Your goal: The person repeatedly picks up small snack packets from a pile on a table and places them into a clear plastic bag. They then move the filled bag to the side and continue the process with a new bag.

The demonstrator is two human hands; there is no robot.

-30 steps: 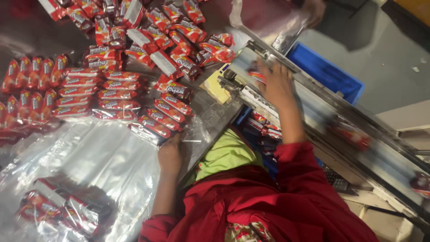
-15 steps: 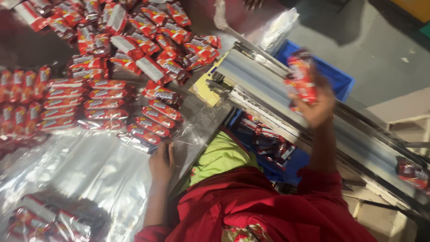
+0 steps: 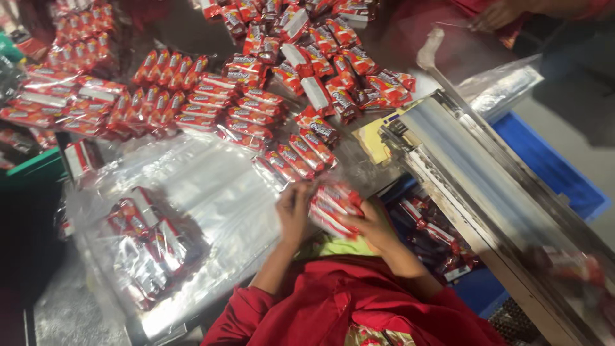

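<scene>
My right hand grips a bundle of red snack packets at the near table edge, just above my lap. My left hand presses against the bundle's left end, fingers raised, so the bundle sits between both hands. Both arms wear red sleeves. Flat clear plastic bags lie on the table just left of my hands. Rows and heaps of the same red packets cover the table beyond them.
A clear bag filled with packets lies at the near left. A long metal conveyor machine runs along the right, with a blue crate behind it and packets in a bin below. Another person's hand is at the top right.
My right hand came back from above the conveyor machine to the table edge, still with red packets. My left hand lifted off the table edge and met the bundle.
</scene>
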